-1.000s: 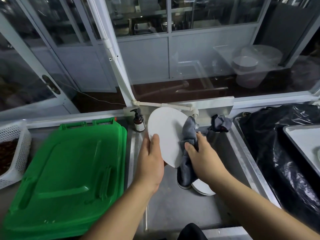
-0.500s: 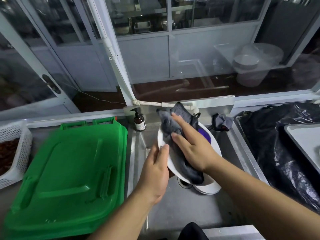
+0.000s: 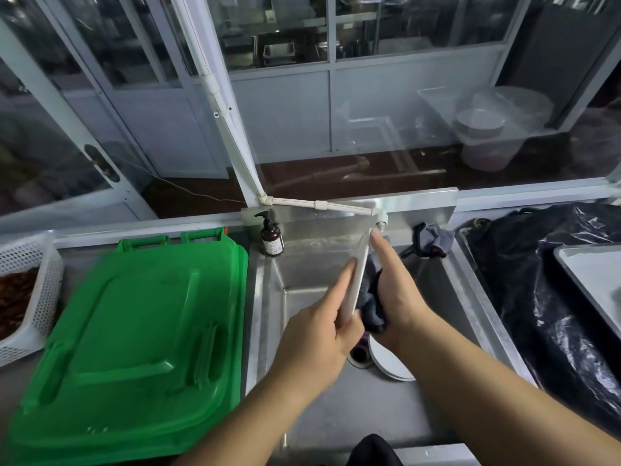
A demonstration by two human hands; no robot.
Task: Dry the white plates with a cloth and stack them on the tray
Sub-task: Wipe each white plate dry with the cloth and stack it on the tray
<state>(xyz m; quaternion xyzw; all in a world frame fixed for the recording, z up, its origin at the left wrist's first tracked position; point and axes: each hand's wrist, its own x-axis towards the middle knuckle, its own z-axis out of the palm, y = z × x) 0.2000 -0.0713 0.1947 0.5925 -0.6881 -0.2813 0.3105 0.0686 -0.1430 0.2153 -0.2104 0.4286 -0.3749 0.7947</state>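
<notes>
Plate (image 3: pixel 359 274) now turned edge-on; left hand (image 3: pixel 316 334) grips rim, right hand (image 3: pixel 398 297) presses cloth (image 3: pixel 371 299) against far face: drying continues.

Both bare forearms reach forward, close together. The left hand (image 3: pixel 319 326) pinches, forefinger outstretched. The right hand (image 3: pixel 395 290) grips with fingers extended.
</notes>
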